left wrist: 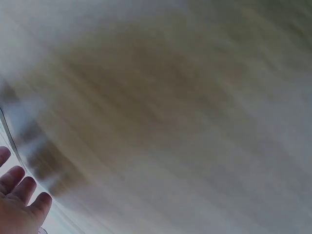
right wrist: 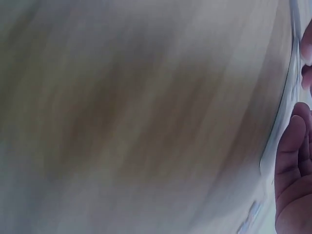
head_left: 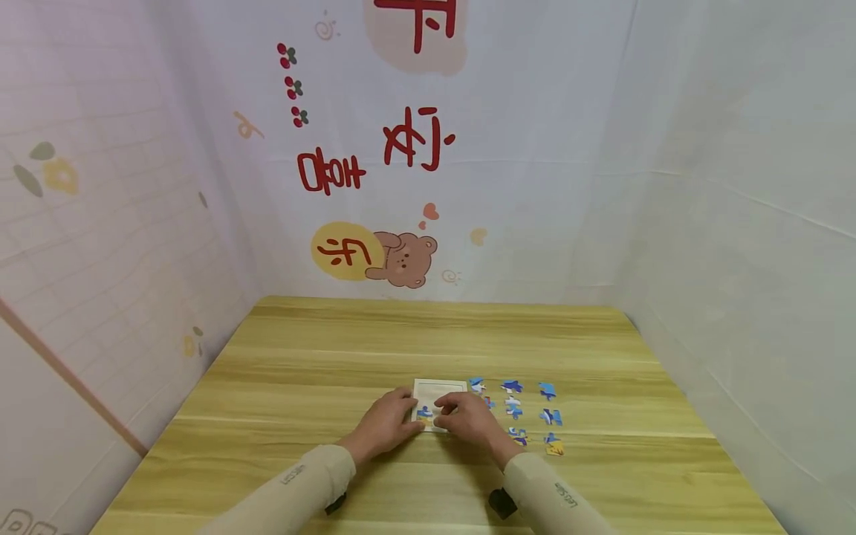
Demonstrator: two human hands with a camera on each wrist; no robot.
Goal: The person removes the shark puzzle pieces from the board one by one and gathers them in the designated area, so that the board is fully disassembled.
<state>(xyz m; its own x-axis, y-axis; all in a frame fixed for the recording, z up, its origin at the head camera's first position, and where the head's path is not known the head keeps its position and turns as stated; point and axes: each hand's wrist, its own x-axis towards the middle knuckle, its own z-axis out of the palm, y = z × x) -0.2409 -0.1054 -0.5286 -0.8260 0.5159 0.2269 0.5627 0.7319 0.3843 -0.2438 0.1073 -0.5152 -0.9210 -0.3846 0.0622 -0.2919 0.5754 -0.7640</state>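
A shallow white puzzle tray point(head_left: 439, 384) lies on the table between both hands. In its lower left corner sits a blue and yellow jigsaw piece point(head_left: 424, 415). My left hand point(head_left: 386, 422) rests along the tray's left side, its fingers and thumb spread at the edge; the left wrist view shows those fingers point(left wrist: 23, 187) extended. Over the tray's right part is my right hand point(head_left: 468, 417), fingers bent, with thumb and fingertips close to the piece. Whether anything lies between them is hidden, and the right wrist view shows only part of the hand point(right wrist: 295, 165).
Right of the tray, several loose jigsaw pieces point(head_left: 513, 406) lie in rough rows; the right forearm passes near the lowest ones. The wooden table point(head_left: 301, 357) meets printed fabric walls point(head_left: 535, 186) at the back and sides.
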